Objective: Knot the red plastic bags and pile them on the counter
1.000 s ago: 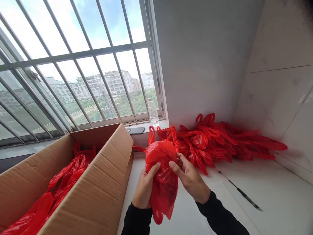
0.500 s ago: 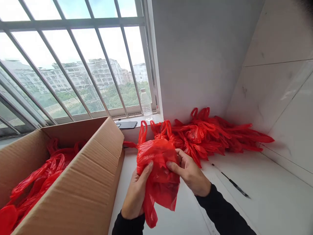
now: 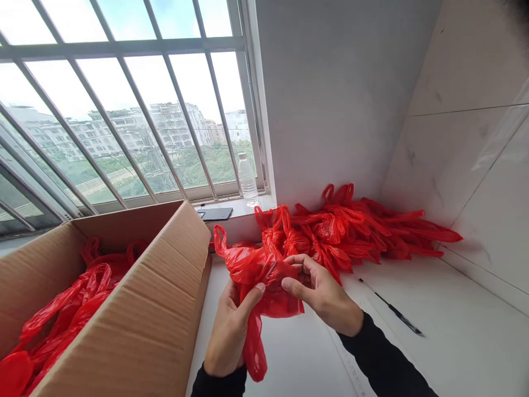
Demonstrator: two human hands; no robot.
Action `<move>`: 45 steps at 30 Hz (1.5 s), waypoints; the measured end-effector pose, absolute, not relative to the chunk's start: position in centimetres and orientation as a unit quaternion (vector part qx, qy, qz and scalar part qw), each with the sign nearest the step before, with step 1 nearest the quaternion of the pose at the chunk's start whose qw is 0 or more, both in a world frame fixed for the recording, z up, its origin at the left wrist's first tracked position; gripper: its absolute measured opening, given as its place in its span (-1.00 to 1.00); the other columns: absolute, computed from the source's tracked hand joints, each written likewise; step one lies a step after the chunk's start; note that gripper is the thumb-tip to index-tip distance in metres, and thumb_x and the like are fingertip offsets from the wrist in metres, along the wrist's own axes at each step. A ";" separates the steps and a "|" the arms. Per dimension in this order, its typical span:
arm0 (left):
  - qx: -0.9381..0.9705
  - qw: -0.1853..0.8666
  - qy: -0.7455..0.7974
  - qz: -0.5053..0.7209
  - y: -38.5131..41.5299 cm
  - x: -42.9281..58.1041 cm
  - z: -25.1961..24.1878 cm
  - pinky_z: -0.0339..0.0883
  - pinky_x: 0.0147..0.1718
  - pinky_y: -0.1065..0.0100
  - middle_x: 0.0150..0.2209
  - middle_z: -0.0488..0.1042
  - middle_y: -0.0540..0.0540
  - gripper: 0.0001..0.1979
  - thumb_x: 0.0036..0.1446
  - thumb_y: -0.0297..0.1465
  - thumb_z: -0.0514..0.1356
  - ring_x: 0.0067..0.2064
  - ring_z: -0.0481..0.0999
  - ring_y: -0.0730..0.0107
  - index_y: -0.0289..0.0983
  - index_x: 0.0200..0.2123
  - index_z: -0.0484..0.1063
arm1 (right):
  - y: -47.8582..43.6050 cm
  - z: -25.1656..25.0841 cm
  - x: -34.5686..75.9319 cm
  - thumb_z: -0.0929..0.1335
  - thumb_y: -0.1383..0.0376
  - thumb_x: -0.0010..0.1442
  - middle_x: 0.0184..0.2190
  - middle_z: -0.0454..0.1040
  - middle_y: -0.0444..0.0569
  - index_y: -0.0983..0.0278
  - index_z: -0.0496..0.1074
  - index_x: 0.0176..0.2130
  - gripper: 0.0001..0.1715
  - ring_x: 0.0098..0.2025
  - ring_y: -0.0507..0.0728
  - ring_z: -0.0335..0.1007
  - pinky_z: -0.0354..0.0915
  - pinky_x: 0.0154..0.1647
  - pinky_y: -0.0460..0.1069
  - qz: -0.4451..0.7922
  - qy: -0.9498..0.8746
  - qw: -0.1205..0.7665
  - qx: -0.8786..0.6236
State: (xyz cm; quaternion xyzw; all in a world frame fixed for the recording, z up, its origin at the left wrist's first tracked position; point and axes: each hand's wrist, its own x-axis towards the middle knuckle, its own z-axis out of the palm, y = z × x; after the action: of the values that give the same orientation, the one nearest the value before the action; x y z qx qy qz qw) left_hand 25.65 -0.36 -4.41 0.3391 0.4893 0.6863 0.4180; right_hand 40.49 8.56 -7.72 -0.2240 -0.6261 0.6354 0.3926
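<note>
Red bag [image 3: 268, 270] bunched higher, between hands [image 3: 231, 325] [image 3: 324, 292].

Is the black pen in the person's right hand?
No, the pen lies on the white surface, while the right hand touches the red bag.

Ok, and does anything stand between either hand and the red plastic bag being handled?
Nothing visible: the left hand holds the red plastic bag and the right hand touches its right side. The red bag pile lies beyond; the cardboard box stands to the left.
</note>
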 end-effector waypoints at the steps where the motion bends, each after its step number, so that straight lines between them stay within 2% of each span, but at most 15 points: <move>1: 0.335 0.420 0.491 0.685 -0.5 25.6 -4.3 0.47 -0.10 0.24 -0.07 0.61 -0.18 -0.50 -0.02 -0.40 0.40 -0.02 0.57 0.01 -0.26 0.04 0.46 | 8.5 -7.7 40.4 0.45 0.05 0.15 -0.15 0.47 -0.03 0.18 0.37 -0.04 -0.55 -0.10 0.16 0.39 0.32 -0.03 0.10 0.638 -0.622 0.400 -0.215; 5: 0.336 0.410 0.494 0.689 -0.7 25.5 -4.3 0.47 -0.10 0.27 -0.10 0.61 -0.16 -0.47 -0.07 -0.45 0.42 -0.06 0.59 0.06 -0.25 0.03 0.45 | 8.4 -7.8 40.1 0.39 0.06 0.23 -0.24 0.47 -0.06 0.20 0.38 -0.12 -0.67 -0.15 0.13 0.40 0.30 -0.02 0.10 0.649 -0.603 0.422 -0.193; 7: 0.326 0.407 0.489 0.700 -0.6 25.4 -4.6 0.47 -0.05 0.24 -0.10 0.61 -0.16 -0.44 -0.09 -0.46 0.44 -0.05 0.59 0.07 -0.25 0.03 0.44 | 8.4 -7.9 40.1 0.38 0.07 0.24 -0.17 0.47 -0.04 0.18 0.36 -0.03 -0.63 -0.13 0.12 0.41 0.30 0.01 0.12 0.659 -0.610 0.401 -0.179; 9: 0.308 0.405 0.478 0.716 -0.5 25.2 -4.9 0.47 -0.04 0.22 -0.10 0.61 -0.16 -0.43 -0.10 -0.45 0.45 -0.04 0.58 0.05 -0.26 0.02 0.43 | 8.4 -7.9 40.2 0.42 0.09 0.20 -0.07 0.45 -0.02 0.13 0.29 0.10 -0.48 -0.12 0.14 0.42 0.33 0.01 0.14 0.678 -0.620 0.360 -0.165; 11: 0.301 0.407 0.469 0.724 -0.4 25.1 -5.0 0.48 -0.04 0.21 -0.08 0.60 -0.15 -0.44 -0.08 -0.42 0.45 -0.01 0.57 0.05 -0.25 0.03 0.42 | 8.3 -7.9 40.2 0.45 0.14 0.17 -0.08 0.46 -0.02 0.10 0.25 0.15 -0.39 -0.12 0.15 0.44 0.36 -0.03 0.14 0.685 -0.625 0.340 -0.158; 14: 0.318 0.422 0.457 0.715 -0.4 25.3 -4.9 0.48 -0.03 0.21 -0.04 0.58 -0.15 -0.49 0.01 -0.37 0.41 0.03 0.55 0.05 -0.22 0.05 0.40 | 8.1 -7.7 40.2 0.43 0.19 0.20 -0.17 0.50 -0.04 0.14 0.34 0.10 -0.51 -0.13 0.16 0.45 0.36 -0.06 0.11 0.674 -0.631 0.357 -0.142; 16: 0.328 0.411 0.459 0.716 -0.5 25.6 -4.7 0.47 -0.03 0.20 -0.01 0.57 -0.16 -0.50 0.03 -0.35 0.39 0.04 0.54 0.05 -0.21 0.06 0.39 | 8.0 -7.6 40.2 0.41 0.21 0.22 -0.13 0.51 -0.02 0.14 0.37 0.08 -0.57 -0.08 0.16 0.44 0.35 -0.03 0.10 0.671 -0.638 0.356 -0.130; 20: 0.345 0.394 0.481 0.703 -0.6 25.8 -4.8 0.48 -0.05 0.14 -0.06 0.58 -0.18 -0.52 0.01 -0.35 0.41 -0.04 0.58 0.04 -0.24 0.01 0.40 | 7.8 -7.6 40.3 0.40 0.23 0.24 -0.06 0.48 -0.04 0.06 0.24 0.17 -0.45 -0.02 0.15 0.41 0.33 0.07 0.13 0.674 -0.632 0.354 -0.144; 26: 0.362 0.420 0.484 0.677 -0.5 25.7 -5.4 0.46 -0.05 0.16 -0.05 0.56 -0.15 -0.57 0.04 -0.35 0.39 -0.07 0.57 0.13 -0.22 -0.03 0.39 | 7.8 -7.7 40.2 0.38 0.22 0.26 -0.15 0.49 -0.04 0.17 0.37 -0.04 -0.74 -0.10 0.12 0.39 0.32 -0.03 0.07 0.637 -0.645 0.388 -0.164; 30: 0.376 0.425 0.482 0.668 -0.4 25.8 -5.6 0.43 -0.03 0.19 -0.06 0.54 -0.14 -0.61 0.09 -0.34 0.34 -0.03 0.53 0.14 -0.21 -0.01 0.38 | 8.1 -7.9 40.0 0.38 0.27 0.24 -0.19 0.48 -0.08 0.19 0.36 -0.12 -0.82 -0.16 0.10 0.35 0.29 -0.13 0.02 0.645 -0.627 0.405 -0.167; 33: 0.396 0.399 0.500 0.659 -0.4 25.5 -5.8 0.39 -0.01 0.24 -0.09 0.54 -0.09 -0.65 0.11 -0.35 0.32 -0.06 0.52 0.23 -0.22 -0.03 0.40 | 8.0 -7.9 39.8 0.40 0.28 0.22 -0.21 0.46 -0.11 0.19 0.35 -0.13 -0.80 -0.16 0.08 0.34 0.27 -0.12 -0.01 0.690 -0.575 0.412 -0.152; 36: 0.415 0.358 0.530 0.647 -0.5 24.9 -6.0 0.39 -0.15 0.36 -0.22 0.54 -0.04 -0.76 0.07 -0.42 0.30 -0.20 0.48 0.34 -0.24 -0.15 0.44 | 7.7 -7.8 39.6 0.38 0.18 0.26 -0.24 0.44 -0.14 0.16 0.32 -0.01 -0.69 -0.17 0.05 0.34 0.24 -0.05 0.00 0.755 -0.486 0.411 -0.158; 39: 0.401 0.372 0.538 0.642 -0.6 24.4 -6.2 0.35 -0.30 0.43 -0.34 0.50 0.01 -0.79 -0.02 -0.52 0.25 -0.31 0.40 0.41 -0.25 -0.25 0.43 | 7.5 -8.0 39.2 0.38 0.07 0.25 -0.31 0.44 -0.16 0.16 0.26 0.12 -0.49 -0.27 0.02 0.34 0.26 -0.12 -0.02 0.801 -0.416 0.388 -0.186; 42: 0.394 0.399 0.535 0.632 -0.8 24.4 -6.0 0.29 -0.41 0.46 -0.41 0.44 0.04 -0.84 -0.08 -0.55 0.21 -0.40 0.32 0.46 -0.26 -0.36 0.41 | 7.7 -8.3 38.7 0.38 0.04 0.24 -0.33 0.47 -0.11 0.26 0.40 -0.01 -0.56 -0.35 0.02 0.33 0.26 -0.24 -0.04 0.828 -0.427 0.331 -0.150; 45: 0.414 0.392 0.550 0.610 -1.1 24.7 -5.3 0.28 -0.42 0.45 -0.45 0.39 0.04 -0.90 -0.06 -0.55 0.20 -0.42 0.29 0.46 -0.26 -0.41 0.39 | 8.0 -8.6 38.6 0.41 0.09 0.22 -0.31 0.51 -0.06 0.29 0.48 -0.17 -0.68 -0.30 0.04 0.38 0.28 -0.22 -0.04 0.832 -0.435 0.323 -0.117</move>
State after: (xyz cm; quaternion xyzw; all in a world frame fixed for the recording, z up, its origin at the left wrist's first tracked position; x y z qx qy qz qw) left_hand 24.71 -1.09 -5.30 0.4144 0.5497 0.6102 0.3921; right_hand 38.57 7.98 -8.61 -0.1168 -0.4354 0.8322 0.3229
